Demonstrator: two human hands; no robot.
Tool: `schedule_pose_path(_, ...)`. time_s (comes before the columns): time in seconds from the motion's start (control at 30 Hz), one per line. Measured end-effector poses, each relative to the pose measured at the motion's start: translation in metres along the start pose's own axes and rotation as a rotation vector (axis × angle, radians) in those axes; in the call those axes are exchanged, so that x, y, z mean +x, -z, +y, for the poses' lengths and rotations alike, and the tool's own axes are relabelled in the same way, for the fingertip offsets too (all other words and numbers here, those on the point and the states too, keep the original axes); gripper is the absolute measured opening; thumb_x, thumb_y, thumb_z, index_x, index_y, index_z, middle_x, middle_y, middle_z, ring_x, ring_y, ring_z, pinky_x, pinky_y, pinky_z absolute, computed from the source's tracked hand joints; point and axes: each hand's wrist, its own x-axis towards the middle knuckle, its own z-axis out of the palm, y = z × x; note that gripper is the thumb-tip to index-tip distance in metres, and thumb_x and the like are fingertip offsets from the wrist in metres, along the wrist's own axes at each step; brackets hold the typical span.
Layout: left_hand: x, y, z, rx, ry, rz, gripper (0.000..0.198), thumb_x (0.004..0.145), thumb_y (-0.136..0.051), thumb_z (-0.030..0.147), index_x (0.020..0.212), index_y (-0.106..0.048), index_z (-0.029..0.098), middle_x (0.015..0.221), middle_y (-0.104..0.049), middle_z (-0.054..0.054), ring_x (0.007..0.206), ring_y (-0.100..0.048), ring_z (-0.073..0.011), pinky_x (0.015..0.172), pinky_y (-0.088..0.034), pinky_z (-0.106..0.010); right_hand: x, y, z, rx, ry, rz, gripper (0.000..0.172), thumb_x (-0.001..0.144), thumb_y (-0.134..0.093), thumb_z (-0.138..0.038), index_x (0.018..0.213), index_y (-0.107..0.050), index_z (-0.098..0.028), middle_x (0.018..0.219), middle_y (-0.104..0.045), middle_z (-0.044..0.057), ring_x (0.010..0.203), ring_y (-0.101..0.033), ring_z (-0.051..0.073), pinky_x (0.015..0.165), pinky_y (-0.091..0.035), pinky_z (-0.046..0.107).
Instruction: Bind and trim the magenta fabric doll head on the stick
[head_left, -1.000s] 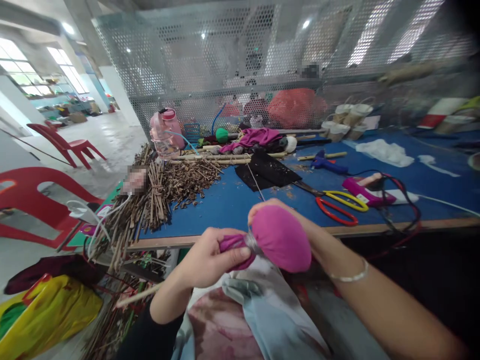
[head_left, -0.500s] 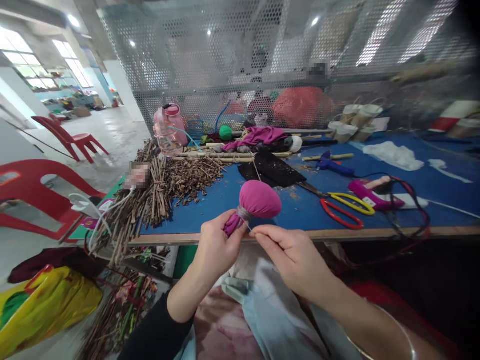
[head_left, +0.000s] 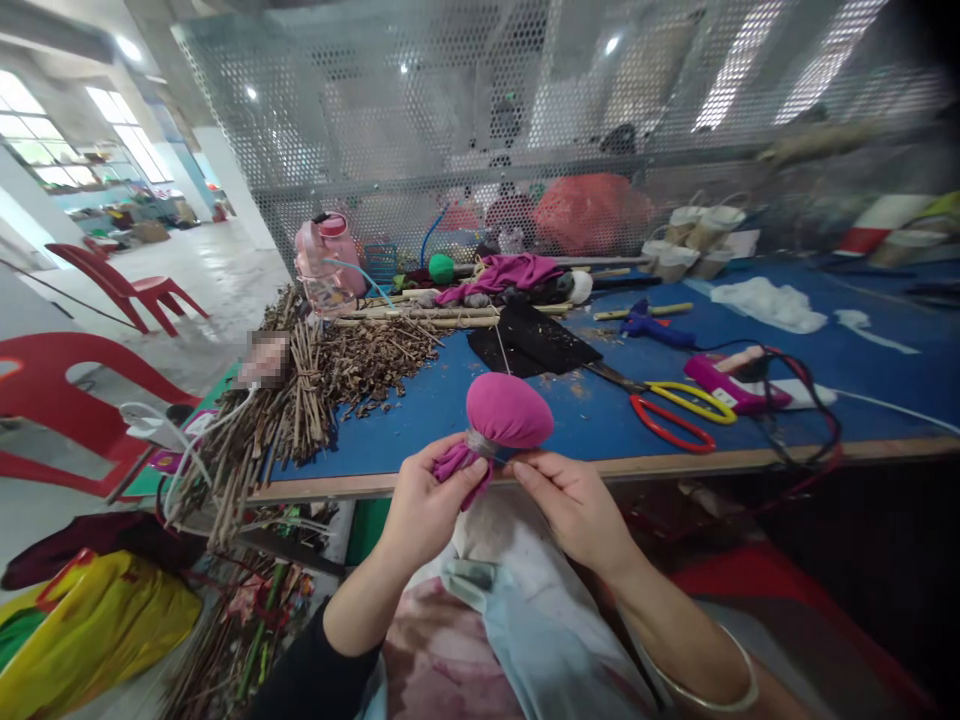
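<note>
A stuffed magenta cloth ball point(head_left: 509, 411) is bound at its neck with grey thread. My left hand point(head_left: 427, 505) is closed round the gathered cloth tail below the ball, in front of the table's near edge. My right hand point(head_left: 574, 505) sits just right of the neck, with thumb and forefinger pinched on the thread. A thin strand runs up from the ball toward the black cloth point(head_left: 532, 343) on the blue table point(head_left: 450, 410).
Red and yellow scissors point(head_left: 679, 410), a blue glue gun point(head_left: 652, 328), a pink tool with cables point(head_left: 731, 380) and white stuffing point(head_left: 769, 303) lie on the right. A heap of dry twigs point(head_left: 330, 375) covers the left end. Red chairs point(head_left: 67, 400) and a yellow bag point(head_left: 90, 620) stand left.
My right hand came off the ball, went below it and now pinches the thread at the neck. The ball has moved up in front of the table's edge.
</note>
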Motion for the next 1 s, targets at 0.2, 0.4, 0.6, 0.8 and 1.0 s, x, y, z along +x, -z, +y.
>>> schedule_pose_path(0.2, 0.009, 0.001, -0.016, -0.058, 0.02, 0.06, 0.039, 0.07, -0.073, 0.028, 0.105, -0.066, 0.01, 0.091, -0.071, -0.008, 0.078, -0.063, -0.0148, 0.074, -0.049, -0.025, -0.006, 0.002, 0.01, -0.095, -0.038, 0.082, 0.027, 0.087, -0.05, -0.034, 0.086, -0.069, -0.015, 0.083, -0.073, 0.008, 0.078, -0.066, 0.021, 0.072, -0.051, 0.029)
schedule_pose_path(0.4, 0.018, -0.004, -0.01, -0.007, -0.011, 0.048, 0.04, 0.069, -0.073, 0.031, 0.103, -0.069, 0.01, 0.092, -0.072, -0.01, 0.082, -0.064, -0.0188, 0.076, -0.05, -0.028, 0.004, 0.0, 0.015, -0.106, -0.015, 0.084, 0.03, 0.089, -0.047, -0.036, 0.084, -0.068, -0.015, 0.077, -0.071, 0.006, 0.073, -0.065, 0.019, 0.069, -0.05, 0.028)
schedule_pose_path(0.6, 0.055, 0.003, -0.002, 0.022, -0.009, 0.038, 0.043, 0.069, -0.074, 0.037, 0.101, -0.067, 0.01, 0.063, -0.062, 0.0, 0.051, -0.049, -0.0079, 0.048, -0.04, -0.018, 0.028, 0.02, 0.009, -0.349, 0.207, 0.015, 0.036, 0.09, -0.044, -0.036, 0.114, -0.061, -0.015, 0.099, -0.07, 0.01, 0.088, -0.065, 0.021, 0.08, -0.05, 0.032)
schedule_pose_path(0.8, 0.068, 0.017, -0.014, -0.174, 0.145, 0.027, 0.043, 0.063, -0.075, 0.051, 0.068, -0.052, 0.014, 0.046, -0.037, 0.009, 0.039, -0.024, -0.0025, 0.036, -0.017, -0.015, 0.109, 0.137, 0.031, -0.754, 0.07, 0.283, 0.033, 0.088, -0.044, -0.028, 0.113, -0.061, -0.014, 0.116, -0.063, 0.016, 0.107, -0.06, 0.021, 0.092, -0.041, 0.03)
schedule_pose_path(1.0, 0.066, 0.015, -0.019, -0.254, 0.18, 0.042, 0.049, 0.058, -0.075, 0.056, 0.061, -0.046, 0.017, 0.044, -0.037, 0.008, 0.036, -0.024, -0.0024, 0.034, -0.013, -0.017, 0.17, 0.212, 0.067, -0.826, -0.117, 0.601, 0.014, 0.065, -0.055, -0.002, 0.061, -0.064, -0.012, 0.062, -0.064, 0.019, 0.058, -0.064, 0.025, 0.054, -0.036, 0.041)
